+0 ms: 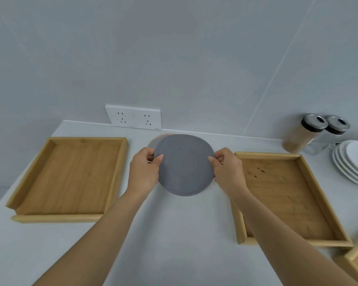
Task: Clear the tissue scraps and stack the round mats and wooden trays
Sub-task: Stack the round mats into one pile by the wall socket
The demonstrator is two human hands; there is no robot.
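I have the grey mat (184,165) pinched at both sides: left hand (144,169) closed on its left rim, right hand (227,170) closed on its right rim, thumbs on top. It sits tilted over the counter (174,234) near the back edge, between the two trays, with a sliver of pink mat (154,141) showing behind it. I judge this as the mat-stacking step. Next I should centre the grey mat over the pink one and let go with both hands. The left tray (70,178) and right tray (287,197) lie well apart, unstacked. No tissue scraps visible.
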